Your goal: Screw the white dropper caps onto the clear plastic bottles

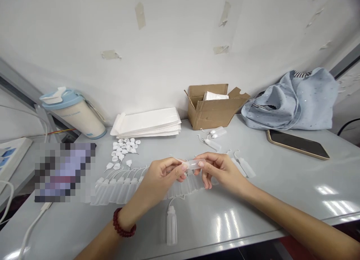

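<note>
Your left hand (162, 177) and right hand (225, 171) are observed holding a translucent bottle (193, 164), fingers (179, 171) pinched at either end (a row of similar bottles (114, 190) lies on the worktop (202, 218) below them).

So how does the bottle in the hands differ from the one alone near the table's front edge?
The held bottle is pinched between the left hand and right hand; the front bottle rests on the table. The held bottle runs sideways, while the front bottle's top points away from the person. Fingers partly hide the held bottle; the front bottle shows fully. Both look whitish and translucent.
</note>
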A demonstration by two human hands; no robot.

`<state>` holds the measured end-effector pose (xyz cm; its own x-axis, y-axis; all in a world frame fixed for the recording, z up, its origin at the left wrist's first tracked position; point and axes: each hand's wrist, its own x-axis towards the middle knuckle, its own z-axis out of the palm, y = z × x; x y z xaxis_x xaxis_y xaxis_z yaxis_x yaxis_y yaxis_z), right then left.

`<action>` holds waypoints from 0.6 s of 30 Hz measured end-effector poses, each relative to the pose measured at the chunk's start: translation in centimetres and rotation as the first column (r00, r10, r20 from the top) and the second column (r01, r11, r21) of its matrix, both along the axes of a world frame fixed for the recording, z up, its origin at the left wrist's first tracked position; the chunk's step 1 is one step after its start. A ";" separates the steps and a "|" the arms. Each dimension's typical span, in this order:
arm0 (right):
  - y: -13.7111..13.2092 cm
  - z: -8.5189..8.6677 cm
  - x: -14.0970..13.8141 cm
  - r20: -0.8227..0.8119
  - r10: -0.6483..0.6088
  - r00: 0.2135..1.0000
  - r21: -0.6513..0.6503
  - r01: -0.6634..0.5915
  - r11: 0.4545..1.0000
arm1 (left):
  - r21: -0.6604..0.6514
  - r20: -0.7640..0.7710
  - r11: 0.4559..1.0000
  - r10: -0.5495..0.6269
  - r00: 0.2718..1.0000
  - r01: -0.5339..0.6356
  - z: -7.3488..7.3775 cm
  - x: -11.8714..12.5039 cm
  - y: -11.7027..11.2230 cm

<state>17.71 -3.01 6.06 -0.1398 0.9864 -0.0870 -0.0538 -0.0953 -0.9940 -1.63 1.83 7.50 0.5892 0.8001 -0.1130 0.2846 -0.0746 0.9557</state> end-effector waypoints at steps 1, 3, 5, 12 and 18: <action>0.0 -0.1 0.0 0.006 -0.004 1.000 0.017 0.004 1.000 | -0.007 -0.035 1.000 -0.017 0.999 0.017 0.1 0.0 0.0; 0.0 -0.2 0.0 0.036 -0.008 0.999 0.058 0.006 0.998 | -0.001 -0.076 0.999 -0.046 0.996 0.046 0.2 -0.1 -0.1; -0.1 -0.3 0.1 0.090 -0.024 0.996 0.106 0.014 0.994 | 0.034 -0.076 0.997 -0.067 0.995 0.070 0.2 -0.1 -0.3; -0.5 0.2 0.1 0.221 -0.055 0.974 0.105 0.032 0.994 | 0.613 -0.099 0.783 -0.057 0.993 0.106 -1.1 0.1 -1.1; -0.1 0.2 0.2 0.124 -0.018 0.992 -0.080 0.029 0.996 | 0.924 -0.220 0.322 0.007 0.976 0.206 -2.3 0.2 -1.1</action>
<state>17.89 -3.08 6.31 -0.0999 0.9781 -0.1825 0.0649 -0.1766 -0.9821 -1.39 0.71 5.16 0.7308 0.3683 0.5747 0.3358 -0.9270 0.1671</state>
